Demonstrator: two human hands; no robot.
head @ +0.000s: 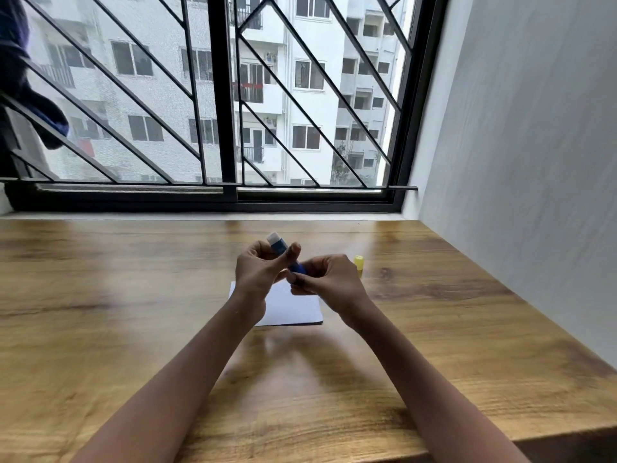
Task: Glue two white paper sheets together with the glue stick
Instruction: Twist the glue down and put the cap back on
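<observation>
Your left hand [258,272] grips upper barrel of blue cylindrical plastic glue stick [279,246], thumb laid across it. White glue tip exposed, tilted up and away toward window. Your right hand [325,279] pinches stick's lower end. Hands close together, above white rectangular paper [290,307] lying flat on brown wood-grain table [434,329]. One sheet or two: cannot tell. Small yellow plastic cap [359,262] stands on table just right of your right hand.
</observation>
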